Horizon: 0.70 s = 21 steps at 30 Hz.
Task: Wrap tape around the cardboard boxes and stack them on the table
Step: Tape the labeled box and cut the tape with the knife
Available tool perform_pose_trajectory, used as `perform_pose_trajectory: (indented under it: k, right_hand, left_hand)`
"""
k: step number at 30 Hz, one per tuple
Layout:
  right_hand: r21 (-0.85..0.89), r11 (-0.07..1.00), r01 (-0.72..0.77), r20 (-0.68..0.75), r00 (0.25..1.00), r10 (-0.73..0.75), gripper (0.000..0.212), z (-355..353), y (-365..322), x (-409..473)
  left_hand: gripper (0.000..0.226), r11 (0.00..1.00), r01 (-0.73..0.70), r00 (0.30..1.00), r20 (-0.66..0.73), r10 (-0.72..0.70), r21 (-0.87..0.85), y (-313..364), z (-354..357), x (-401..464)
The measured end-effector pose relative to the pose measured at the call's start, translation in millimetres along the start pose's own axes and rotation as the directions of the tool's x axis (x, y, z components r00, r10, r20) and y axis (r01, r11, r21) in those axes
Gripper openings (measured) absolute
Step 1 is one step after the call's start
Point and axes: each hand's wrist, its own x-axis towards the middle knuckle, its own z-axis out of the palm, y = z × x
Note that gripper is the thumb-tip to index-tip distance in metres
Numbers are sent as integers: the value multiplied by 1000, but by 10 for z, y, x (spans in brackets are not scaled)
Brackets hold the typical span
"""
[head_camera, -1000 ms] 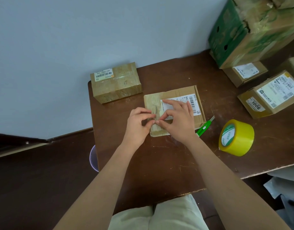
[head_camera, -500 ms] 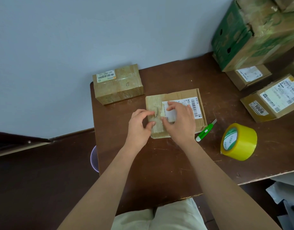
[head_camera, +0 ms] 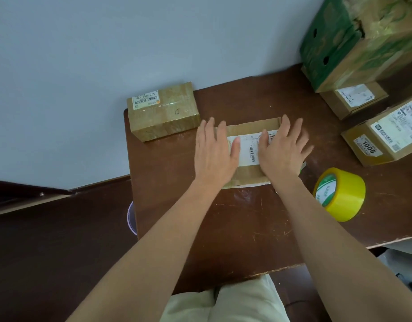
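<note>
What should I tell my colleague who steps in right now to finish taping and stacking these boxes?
Left hand and right hand: both flat, fingers straight, pressing on the flat labelled box mid-table.
Yellow tape roll lies free to the right; neither hand holds it.
Taped box sits at the far left corner, apart from the flat one.
Done: nothing stacked yet.
Left: finish wrapping the flat box, stack it, then take the labelled boxes at right.

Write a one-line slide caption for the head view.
Both hands, left and right, press flat on a labelled cardboard box beside a yellow tape roll.
</note>
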Motion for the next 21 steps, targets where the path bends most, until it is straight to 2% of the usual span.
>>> perform_pose_trajectory:
  k: [2,4,8,11,18,21]
  right_hand:
    - [4,1000,7,65,998,-8,61,38,21,2]
    - [4,1000,26,46,999,-27,60,51,24,16]
    - [0,1000,27,14,1000,-27,58,61,26,11]
    - [-4,999,39,6,999,-39,58,69,21,5]
    - [-12,999,33,13,999,-33,58,56,23,9]
    - [-18,999,29,20,999,-28,59,46,22,11]
  left_hand:
    - [77,984,21,998,52,-31,180,24,141,20]
    - [79,968,41,996,68,-59,246,-20,227,58]
    - [61,962,16,1000,-29,-9,274,-47,216,160]
    - [53,950,14,999,-53,2,310,-45,208,259]
    - [62,947,28,999,-42,-15,319,-113,137,567]
    - [67,954,30,998,-59,-13,300,-7,149,428]
